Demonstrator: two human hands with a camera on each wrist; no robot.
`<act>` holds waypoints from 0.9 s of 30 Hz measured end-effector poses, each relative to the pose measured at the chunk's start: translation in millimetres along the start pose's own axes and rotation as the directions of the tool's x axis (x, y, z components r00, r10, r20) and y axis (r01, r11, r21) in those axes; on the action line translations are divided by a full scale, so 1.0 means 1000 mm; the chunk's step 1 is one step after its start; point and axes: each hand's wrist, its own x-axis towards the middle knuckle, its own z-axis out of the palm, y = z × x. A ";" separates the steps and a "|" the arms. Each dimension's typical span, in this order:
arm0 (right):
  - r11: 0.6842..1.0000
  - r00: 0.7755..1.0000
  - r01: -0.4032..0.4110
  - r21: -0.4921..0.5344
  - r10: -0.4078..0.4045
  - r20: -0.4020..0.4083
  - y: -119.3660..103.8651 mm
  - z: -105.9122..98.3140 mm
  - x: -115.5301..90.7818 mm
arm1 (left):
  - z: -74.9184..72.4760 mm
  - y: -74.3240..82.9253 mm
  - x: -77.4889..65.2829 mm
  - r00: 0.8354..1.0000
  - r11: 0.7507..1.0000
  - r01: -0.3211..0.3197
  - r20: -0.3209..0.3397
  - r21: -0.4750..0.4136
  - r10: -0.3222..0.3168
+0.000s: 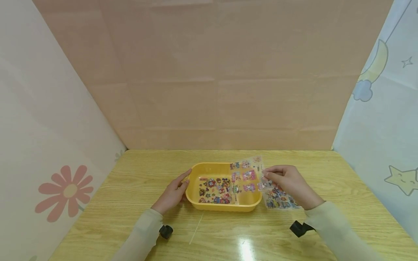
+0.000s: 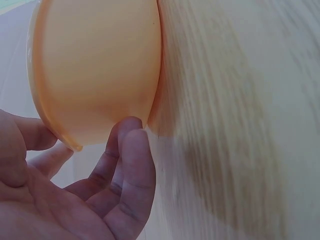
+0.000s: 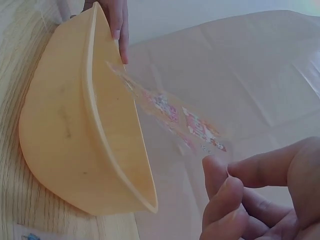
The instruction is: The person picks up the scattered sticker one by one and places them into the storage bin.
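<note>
A yellow plastic basin (image 1: 225,207) stands on the table, with a clear sheet of colourful cartoon stickers (image 1: 213,190) lying inside it. My left hand (image 1: 173,194) holds the basin's left end; in the left wrist view its fingers (image 2: 137,170) bend against the outer wall below the rim. Between thumb and fingertips, my right hand (image 1: 289,183) pinches the edge of another transparent sticker sheet (image 1: 249,175), pink and multicoloured. That sheet slants over the basin's right part, its far end dipping inside the rim in the right wrist view.
More sticker sheets (image 1: 282,201) lie on the wooden table (image 1: 156,163) to the right of the basin, partly under my right hand. A pinkish cloth backdrop (image 1: 215,90) rises behind the table, with patterned side panels left and right.
</note>
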 end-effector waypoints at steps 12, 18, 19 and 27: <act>1.000 0.999 0.019 0.023 -0.020 0.042 -0.003 0.013 0.006 | 0.000 -0.001 0.000 1.000 1.000 0.005 -0.002 0.013 -0.005; 1.000 0.999 0.013 -0.001 -0.013 0.052 -0.004 0.020 0.010 | -0.001 -0.001 0.000 1.000 1.000 -0.007 0.011 -0.005 0.007; 1.000 0.999 0.010 -0.007 -0.010 0.050 -0.004 0.021 0.011 | -0.001 -0.001 0.000 1.000 1.000 -0.008 0.012 -0.011 0.008; 0.999 0.998 -0.001 -0.043 0.003 0.061 -0.001 0.027 0.017 | -0.001 -0.002 0.000 1.000 1.000 -0.017 0.013 -0.026 0.018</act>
